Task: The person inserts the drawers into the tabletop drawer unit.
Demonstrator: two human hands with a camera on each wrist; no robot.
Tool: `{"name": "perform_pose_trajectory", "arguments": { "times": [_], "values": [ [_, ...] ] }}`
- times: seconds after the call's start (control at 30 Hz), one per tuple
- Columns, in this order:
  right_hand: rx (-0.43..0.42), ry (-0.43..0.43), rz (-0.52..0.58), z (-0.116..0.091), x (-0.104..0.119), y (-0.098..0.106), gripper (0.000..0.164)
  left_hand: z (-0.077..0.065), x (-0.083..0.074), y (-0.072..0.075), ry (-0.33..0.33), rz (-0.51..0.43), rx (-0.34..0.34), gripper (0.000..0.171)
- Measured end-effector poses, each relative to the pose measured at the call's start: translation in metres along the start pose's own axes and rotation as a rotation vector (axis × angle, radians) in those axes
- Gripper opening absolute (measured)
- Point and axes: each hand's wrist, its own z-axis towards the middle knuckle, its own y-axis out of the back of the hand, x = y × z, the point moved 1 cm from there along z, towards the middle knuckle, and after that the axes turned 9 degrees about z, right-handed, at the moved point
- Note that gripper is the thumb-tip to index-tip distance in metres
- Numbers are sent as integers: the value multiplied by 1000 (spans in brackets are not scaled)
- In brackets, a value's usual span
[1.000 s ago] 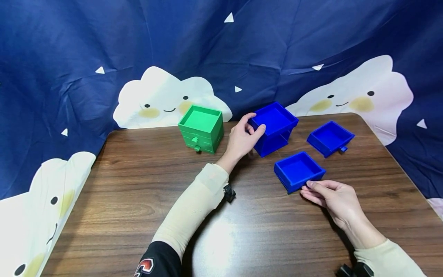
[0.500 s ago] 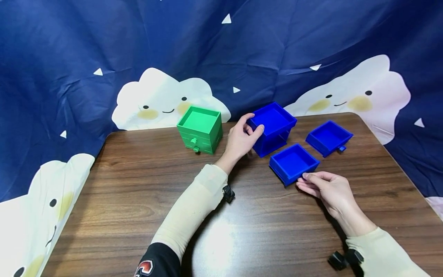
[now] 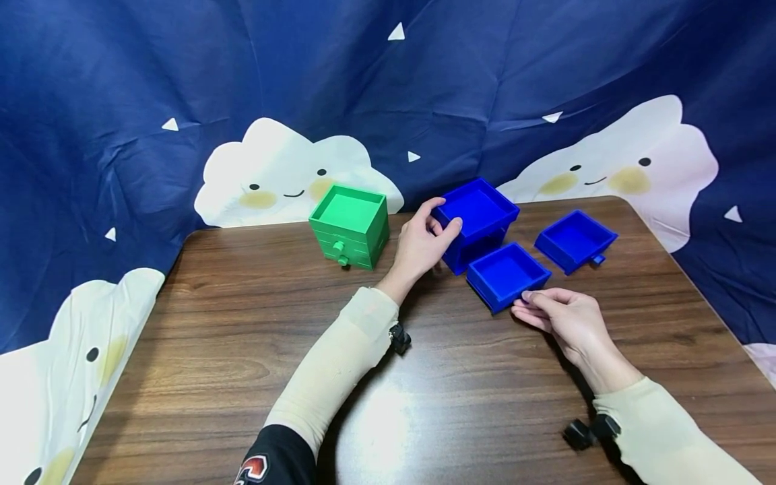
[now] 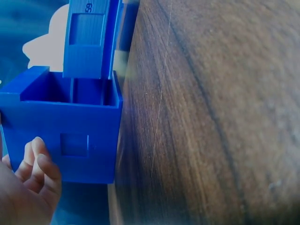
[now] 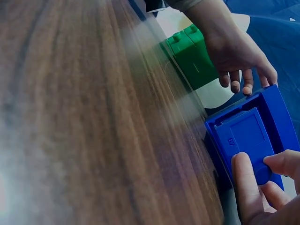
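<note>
My left hand (image 3: 421, 246) grips the left side of a blue mini cabinet (image 3: 481, 207), thumb and fingers at its upper rim. The cabinet stands upright with an open front below its tray-like top. A blue drawer (image 3: 508, 273) lies right in front of that opening. Its back end meets the opening in the left wrist view, drawer (image 4: 86, 44) above cabinet (image 4: 91, 164); how far inside it reaches, I cannot tell. My right hand (image 3: 572, 323) pinches the drawer's round knob (image 5: 261, 172) between thumb and fingers.
A second blue drawer (image 3: 576, 239) with a small knob lies to the right of the cabinet. The green mini cabinet (image 3: 351, 225), with knobs on its front, stands at the left near the back edge of the wooden table (image 3: 242, 350). A blue curtain (image 3: 339, 74) hangs behind.
The right hand has slid the blue drawer away from me and slightly left, up to the cabinet's opening. The left hand has kept its hold on the cabinet.
</note>
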Motion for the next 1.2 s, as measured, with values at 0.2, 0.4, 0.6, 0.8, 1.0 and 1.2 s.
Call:
{"name": "perform_pose_trajectory", "arguments": {
  "times": [0.2,0.4,0.6,0.8,1.0,1.2],
  "values": [
    [3,4,-5,5,0,-4,29,-1,-1,1,4,-3,-1,52],
    [-5,-18,-21,12,-1,-9,31,-1,-1,1,7,-2,6,52],
    [-11,-27,-14,16,-2,-11,32,0,-1,1,5,-7,12,52],
    [-10,-35,8,20,-4,-13,32,0,-1,1,6,-7,12,52],
    [-19,-39,6,24,-5,-15,32,-1,-1,1,5,-5,13,52],
    [-19,-44,0,28,-5,-16,31,-1,0,2,-1,-11,17,52]
  ]
}}
